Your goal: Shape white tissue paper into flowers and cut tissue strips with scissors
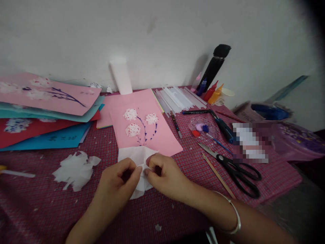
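My left hand (118,184) and my right hand (165,176) both pinch a sheet of white tissue paper (141,153), close together near its middle. The tissue is creased and hangs above the lower edge of a pink sheet of paper (164,132). On that pink sheet are white blossoms (133,129) dotted with red and a dark purple painted stem (144,127). To the left of my left hand lies a crumpled white tissue piece (75,171) on the checked tablecloth. Scissors (237,169) and a thin wooden stick (217,173) lie beyond my right wrist.
Finished-looking flower pictures (45,95) are stacked at the left. Behind stand a white tube (122,77), clear glue sticks (179,98) and small paint bottles (215,94). A clear palette (204,128) with paint, a glue gun (222,127) and a pink bucket (296,144) are at the right.
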`<action>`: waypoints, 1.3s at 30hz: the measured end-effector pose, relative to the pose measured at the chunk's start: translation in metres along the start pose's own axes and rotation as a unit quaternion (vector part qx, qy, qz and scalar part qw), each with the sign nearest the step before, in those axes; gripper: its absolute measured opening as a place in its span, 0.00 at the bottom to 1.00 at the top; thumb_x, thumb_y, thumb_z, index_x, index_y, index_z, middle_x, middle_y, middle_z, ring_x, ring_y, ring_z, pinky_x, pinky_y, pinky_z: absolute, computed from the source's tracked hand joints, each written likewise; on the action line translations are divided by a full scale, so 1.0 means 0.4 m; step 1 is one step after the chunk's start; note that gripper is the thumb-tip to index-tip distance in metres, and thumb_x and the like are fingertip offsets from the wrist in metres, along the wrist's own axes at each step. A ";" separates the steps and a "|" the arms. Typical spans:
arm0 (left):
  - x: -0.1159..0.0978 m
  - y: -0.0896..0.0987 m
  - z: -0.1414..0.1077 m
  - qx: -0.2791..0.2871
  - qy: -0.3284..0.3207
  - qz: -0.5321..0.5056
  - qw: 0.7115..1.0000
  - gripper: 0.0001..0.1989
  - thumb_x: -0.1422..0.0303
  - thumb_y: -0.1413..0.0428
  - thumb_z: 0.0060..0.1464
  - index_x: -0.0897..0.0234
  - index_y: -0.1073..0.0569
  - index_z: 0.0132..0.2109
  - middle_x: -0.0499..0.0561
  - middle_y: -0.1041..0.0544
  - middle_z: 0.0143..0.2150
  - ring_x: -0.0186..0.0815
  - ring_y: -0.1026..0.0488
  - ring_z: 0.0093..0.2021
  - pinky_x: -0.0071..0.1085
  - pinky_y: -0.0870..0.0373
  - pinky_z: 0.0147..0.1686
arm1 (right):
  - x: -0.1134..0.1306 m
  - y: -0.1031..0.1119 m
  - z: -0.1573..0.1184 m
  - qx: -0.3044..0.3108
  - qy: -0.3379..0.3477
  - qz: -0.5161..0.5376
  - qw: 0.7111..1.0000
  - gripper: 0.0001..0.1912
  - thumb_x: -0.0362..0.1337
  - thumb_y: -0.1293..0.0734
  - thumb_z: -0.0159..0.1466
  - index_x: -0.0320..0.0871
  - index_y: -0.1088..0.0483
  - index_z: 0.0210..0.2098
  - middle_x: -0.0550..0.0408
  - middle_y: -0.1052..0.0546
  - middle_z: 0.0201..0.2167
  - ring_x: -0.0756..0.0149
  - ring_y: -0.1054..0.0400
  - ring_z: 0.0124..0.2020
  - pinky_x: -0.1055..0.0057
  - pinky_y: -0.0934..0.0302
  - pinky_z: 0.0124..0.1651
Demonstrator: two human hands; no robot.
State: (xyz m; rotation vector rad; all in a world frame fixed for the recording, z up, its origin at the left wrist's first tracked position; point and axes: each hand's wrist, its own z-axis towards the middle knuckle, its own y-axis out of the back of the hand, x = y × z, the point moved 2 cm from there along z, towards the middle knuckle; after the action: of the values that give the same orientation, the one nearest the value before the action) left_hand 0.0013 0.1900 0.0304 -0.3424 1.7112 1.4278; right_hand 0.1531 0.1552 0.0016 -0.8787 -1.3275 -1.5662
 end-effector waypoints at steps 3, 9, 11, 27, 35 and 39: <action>-0.009 -0.002 -0.005 -0.018 -0.025 0.017 0.999 0.16 0.63 0.48 0.53 0.62 0.38 0.20 0.41 0.41 0.17 0.28 0.41 0.19 0.24 0.45 0.19 | -0.001 0.002 -0.002 0.006 -0.018 -0.007 1.000 0.11 0.30 0.36 0.54 0.43 0.43 0.20 0.64 0.38 0.19 0.74 0.44 0.23 0.75 0.52 0.26; -0.019 -0.017 -0.015 0.013 -0.072 -0.004 0.997 0.14 0.66 0.47 0.52 0.63 0.35 0.21 0.41 0.36 0.17 0.27 0.38 0.17 0.22 0.43 0.19 | 0.012 0.017 -0.001 0.066 -0.021 -0.030 0.997 0.06 0.30 0.35 0.53 0.42 0.39 0.23 0.62 0.34 0.23 0.73 0.42 0.26 0.76 0.51 0.27; -0.010 -0.025 -0.020 0.023 -0.090 -0.010 0.996 0.13 0.67 0.46 0.53 0.63 0.33 0.21 0.41 0.34 0.17 0.26 0.37 0.18 0.21 0.42 0.19 | 0.011 0.020 -0.001 0.088 -0.009 -0.023 0.996 0.04 0.28 0.37 0.54 0.41 0.36 0.24 0.59 0.30 0.28 0.71 0.39 0.30 0.75 0.47 0.31; -0.018 0.004 -0.009 -0.016 -0.042 0.002 0.999 0.16 0.65 0.49 0.56 0.63 0.35 0.22 0.42 0.38 0.18 0.27 0.40 0.19 0.23 0.44 0.19 | 0.017 0.016 0.008 0.067 -0.065 -0.074 0.993 0.10 0.33 0.35 0.55 0.42 0.40 0.19 0.62 0.36 0.17 0.74 0.46 0.20 0.74 0.53 0.25; -0.012 -0.033 -0.046 -0.005 -0.180 0.094 0.979 0.12 0.70 0.48 0.58 0.63 0.33 0.26 0.43 0.32 0.22 0.28 0.34 0.21 0.24 0.40 0.23 | 0.002 0.015 0.003 0.094 -0.025 -0.061 0.993 0.06 0.28 0.35 0.54 0.42 0.35 0.22 0.57 0.29 0.25 0.69 0.38 0.28 0.74 0.47 0.30; -0.002 -0.049 -0.053 0.004 -0.235 0.128 0.963 0.11 0.72 0.49 0.60 0.63 0.33 0.28 0.46 0.30 0.24 0.30 0.31 0.23 0.26 0.36 0.25 | -0.001 0.013 -0.001 0.102 -0.027 -0.033 0.994 0.06 0.26 0.37 0.56 0.42 0.29 0.29 0.55 0.25 0.31 0.66 0.34 0.33 0.71 0.41 0.38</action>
State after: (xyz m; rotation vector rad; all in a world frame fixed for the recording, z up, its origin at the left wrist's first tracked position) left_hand 0.0061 0.1647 0.0176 0.2222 1.3999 1.5369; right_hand 0.1580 0.1546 0.0031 -0.7621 -1.5383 -1.4343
